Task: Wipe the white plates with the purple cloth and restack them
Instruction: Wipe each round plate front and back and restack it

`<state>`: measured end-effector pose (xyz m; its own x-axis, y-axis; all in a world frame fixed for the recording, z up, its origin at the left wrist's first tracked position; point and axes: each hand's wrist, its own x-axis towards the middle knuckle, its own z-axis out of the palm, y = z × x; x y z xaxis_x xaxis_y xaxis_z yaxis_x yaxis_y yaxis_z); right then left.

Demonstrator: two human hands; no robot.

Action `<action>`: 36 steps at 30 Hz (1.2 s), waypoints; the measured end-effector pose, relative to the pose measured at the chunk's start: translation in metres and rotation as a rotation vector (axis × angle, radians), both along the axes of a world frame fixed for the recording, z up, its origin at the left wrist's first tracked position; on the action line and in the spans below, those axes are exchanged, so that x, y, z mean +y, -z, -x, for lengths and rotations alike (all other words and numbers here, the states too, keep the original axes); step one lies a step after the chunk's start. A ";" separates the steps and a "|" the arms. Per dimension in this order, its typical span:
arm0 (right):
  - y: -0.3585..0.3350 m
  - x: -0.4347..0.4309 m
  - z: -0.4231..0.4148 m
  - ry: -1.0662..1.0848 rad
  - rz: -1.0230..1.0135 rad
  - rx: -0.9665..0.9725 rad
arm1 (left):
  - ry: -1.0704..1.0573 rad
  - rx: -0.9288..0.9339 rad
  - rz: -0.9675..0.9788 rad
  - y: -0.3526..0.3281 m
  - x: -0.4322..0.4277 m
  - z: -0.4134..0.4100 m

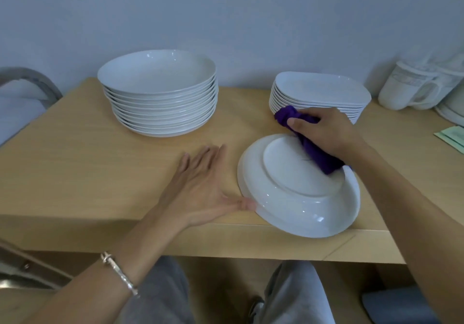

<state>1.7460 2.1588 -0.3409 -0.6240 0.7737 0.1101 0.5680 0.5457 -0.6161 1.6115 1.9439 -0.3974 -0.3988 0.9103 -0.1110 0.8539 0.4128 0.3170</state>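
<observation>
right hand (329,130): fingers curled tight round the bunched-up purple cloth (316,155), pressing it onto the upturned base of the loose plate (296,198), on the far-right part of that base
left hand (200,185): fingers straight and spread a bit, palm flat on the table (88,147), thumb tip touching the plate's left rim
loose plate: just one, upside down, right of middle at the table's front edge, and its near rim pokes slightly over that edge
open room: a big patch of bare wood from the left hand out to the left edge, plus a narrow strip between the loose plate and the two stacks
round stack (163,107): one pile near the back edge, left of middle, roughly a dozen plates (the rims are too tight to count exactly)
oblong stack (319,97): one pile toward the back right, about nine, just behind the right hand
mugs (414,87): looks like two, at the far right corner
</observation>
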 end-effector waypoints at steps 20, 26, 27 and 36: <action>0.012 -0.026 -0.023 0.000 0.055 0.088 | -0.077 -0.082 -0.151 -0.005 -0.006 -0.005; 0.058 -0.114 -0.054 0.049 -0.178 0.323 | -0.067 -0.067 -0.175 -0.002 -0.005 -0.004; 0.062 -0.129 -0.050 0.003 -0.268 0.312 | -0.060 -0.069 -0.185 -0.002 -0.006 -0.004; 0.043 -0.138 0.002 -0.096 -0.576 0.086 | -0.048 -0.292 -0.191 -0.002 -0.009 0.012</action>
<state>1.7444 2.0208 -0.3843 -0.6585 0.5146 0.5492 0.4607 0.8527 -0.2465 1.5995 1.9347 -0.3950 -0.4180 0.9067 -0.0567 0.6969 0.3601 0.6202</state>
